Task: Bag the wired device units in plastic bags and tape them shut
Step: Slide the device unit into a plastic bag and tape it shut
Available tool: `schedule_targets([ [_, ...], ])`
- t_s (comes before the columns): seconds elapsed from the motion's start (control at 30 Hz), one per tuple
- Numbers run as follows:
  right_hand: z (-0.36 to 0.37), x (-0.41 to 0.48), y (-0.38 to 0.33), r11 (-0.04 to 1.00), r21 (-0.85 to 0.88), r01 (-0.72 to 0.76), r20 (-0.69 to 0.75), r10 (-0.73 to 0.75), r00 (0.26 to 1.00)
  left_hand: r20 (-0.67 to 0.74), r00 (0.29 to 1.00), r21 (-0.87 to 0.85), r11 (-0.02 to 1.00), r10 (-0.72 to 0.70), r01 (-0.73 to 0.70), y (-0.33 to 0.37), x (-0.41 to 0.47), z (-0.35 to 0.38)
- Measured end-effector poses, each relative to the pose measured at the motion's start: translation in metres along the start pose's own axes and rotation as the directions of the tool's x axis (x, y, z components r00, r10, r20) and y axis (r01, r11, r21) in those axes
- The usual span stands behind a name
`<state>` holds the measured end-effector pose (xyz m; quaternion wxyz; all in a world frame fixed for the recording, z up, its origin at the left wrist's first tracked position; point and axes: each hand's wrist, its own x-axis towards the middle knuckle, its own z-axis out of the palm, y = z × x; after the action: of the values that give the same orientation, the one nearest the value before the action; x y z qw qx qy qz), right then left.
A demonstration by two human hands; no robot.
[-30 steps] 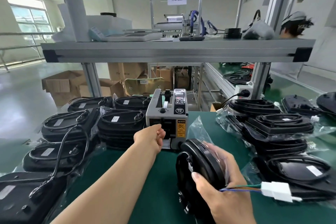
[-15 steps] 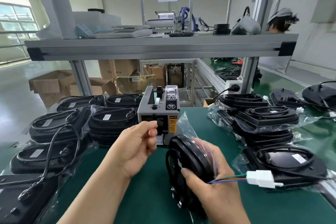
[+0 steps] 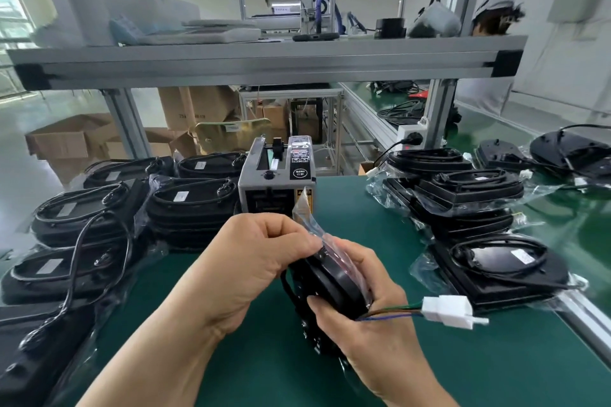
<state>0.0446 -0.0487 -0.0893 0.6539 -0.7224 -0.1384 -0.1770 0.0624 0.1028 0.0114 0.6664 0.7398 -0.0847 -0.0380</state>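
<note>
Sealing pending: right hand [image 3: 363,320] grips bagged unit [image 3: 334,281], left hand [image 3: 251,261] pinches bag flap [image 3: 305,218]; bagged stacks [image 3: 188,198] alongside, bare units [image 3: 568,152] apparently unbagged.

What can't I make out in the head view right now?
Head view:
- Tape: the left hand's curled fingers hide any piece.
- Bag mouth: covered by both hands.
- Unit's lower part: behind the right hand.
- Dispenser labels: too small.

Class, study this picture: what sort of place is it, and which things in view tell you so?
Most likely a factory packing station. Stacks of identical bagged black units line a green bench, a tape dispenser stands between them, and cardboard cartons wait behind the aluminium-framed shelf.
</note>
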Motion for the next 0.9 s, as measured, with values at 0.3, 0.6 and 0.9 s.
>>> schedule_targets([
  [0.3, -0.0003, -0.0007, -0.0007, 0.998, 0.053, -0.017, 0.006, 0.016, 1.000, -0.106, 0.991, 0.110, 0.992, 0.079, -0.067, -0.0040, 0.0002, 0.0023],
  [0.6, 0.0008, -0.0009, 0.0020, 0.999, 0.043, -0.030, 0.005, 0.030, 1.000, -0.053, 0.999, 0.042, 0.999, 0.006, -0.004, -0.0036, 0.0037, 0.0024],
  [0.9, 0.0009, -0.0010, 0.0043, 1.000, 0.008, -0.008, -0.001, 0.008, 1.000, -0.051, 0.999, 0.081, 0.997, 0.017, -0.013, -0.0068, 0.0071, -0.0006],
])
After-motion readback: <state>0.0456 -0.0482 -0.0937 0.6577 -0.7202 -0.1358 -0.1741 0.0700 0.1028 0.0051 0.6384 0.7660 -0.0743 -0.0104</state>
